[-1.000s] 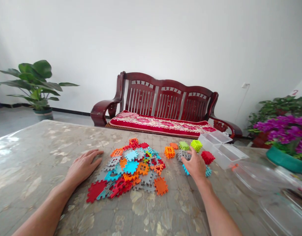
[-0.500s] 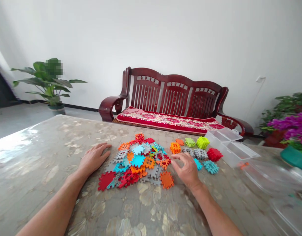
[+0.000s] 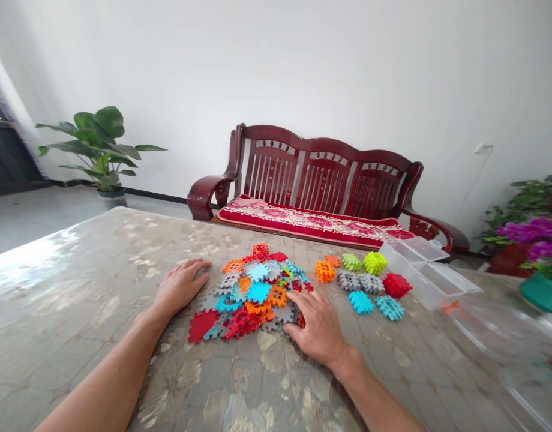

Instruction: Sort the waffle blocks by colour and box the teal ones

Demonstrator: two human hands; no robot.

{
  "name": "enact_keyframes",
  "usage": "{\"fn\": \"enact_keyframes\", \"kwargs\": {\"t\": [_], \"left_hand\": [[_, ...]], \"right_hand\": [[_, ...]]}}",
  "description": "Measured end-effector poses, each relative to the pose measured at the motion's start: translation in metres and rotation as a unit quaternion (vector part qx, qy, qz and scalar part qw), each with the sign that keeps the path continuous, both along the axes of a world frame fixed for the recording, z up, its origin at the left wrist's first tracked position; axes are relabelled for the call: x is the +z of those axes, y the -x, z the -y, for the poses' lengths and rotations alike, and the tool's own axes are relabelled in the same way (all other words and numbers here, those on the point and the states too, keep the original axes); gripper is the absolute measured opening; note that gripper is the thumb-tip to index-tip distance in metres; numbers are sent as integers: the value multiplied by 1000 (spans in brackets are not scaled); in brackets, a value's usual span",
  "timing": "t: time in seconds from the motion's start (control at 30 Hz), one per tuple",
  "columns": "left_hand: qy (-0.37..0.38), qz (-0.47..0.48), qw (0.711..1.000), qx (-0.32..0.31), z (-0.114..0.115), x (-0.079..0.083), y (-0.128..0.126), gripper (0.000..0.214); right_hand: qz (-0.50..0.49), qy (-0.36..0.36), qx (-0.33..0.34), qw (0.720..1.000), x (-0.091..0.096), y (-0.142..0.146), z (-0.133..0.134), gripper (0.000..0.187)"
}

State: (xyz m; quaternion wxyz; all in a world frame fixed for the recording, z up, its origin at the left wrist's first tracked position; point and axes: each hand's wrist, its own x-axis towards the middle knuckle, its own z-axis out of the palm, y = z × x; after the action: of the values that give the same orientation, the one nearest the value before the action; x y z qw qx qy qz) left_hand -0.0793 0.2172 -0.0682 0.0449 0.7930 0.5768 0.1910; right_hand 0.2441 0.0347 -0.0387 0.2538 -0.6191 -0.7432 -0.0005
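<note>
A heap of flat plastic interlocking tiles [image 3: 253, 294] in red, orange, blue and grey lies mid-table. My left hand [image 3: 180, 287] rests flat and open on the table at the heap's left edge. My right hand [image 3: 318, 329] lies palm down on the heap's right edge, fingers spread over an orange tile that it mostly hides. To the right sit sorted pieces: an orange cube [image 3: 324, 271], green pieces [image 3: 375, 262], grey tiles [image 3: 359, 282], a red piece [image 3: 396, 285] and two blue tiles [image 3: 375, 305].
A clear plastic compartment box [image 3: 426, 273] stands open at the right, its clear lids [image 3: 505, 336] lying nearer the table's right edge. Beyond the table are a dark wooden bench [image 3: 325, 186], a leafy potted plant [image 3: 100, 144] and purple flowers [image 3: 537, 234].
My right hand left the sorted pieces at the right and came back left to the heap, settling on the orange tile. The left hand stayed put. The camera turned slightly left.
</note>
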Motion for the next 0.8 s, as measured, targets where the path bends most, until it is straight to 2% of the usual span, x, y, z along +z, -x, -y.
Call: {"fn": "enact_keyframes", "kwargs": {"t": [0.2,0.37,0.53,0.7,0.8], "left_hand": [[4,-6,1000,-4,-2,-2,1,52],[-4,-1,1000,-5,-4,-5,2,52],[-3,2,1000,-7,-4,-6,3,51],[-2,0,1000,-1,-5,-4,3,50],[0,-6,1000,-5,-6,-5,3,51]], "right_hand": [[-29,-17,4,999,1,-1,-1,57],[-47,-76,21,996,3,-23,-2,63],[-56,-125,-9,990,0,-42,-4,63],[-39,-141,-40,989,-6,-54,-5,64],[0,-154,-25,988,-5,-63,-5,62]]}}
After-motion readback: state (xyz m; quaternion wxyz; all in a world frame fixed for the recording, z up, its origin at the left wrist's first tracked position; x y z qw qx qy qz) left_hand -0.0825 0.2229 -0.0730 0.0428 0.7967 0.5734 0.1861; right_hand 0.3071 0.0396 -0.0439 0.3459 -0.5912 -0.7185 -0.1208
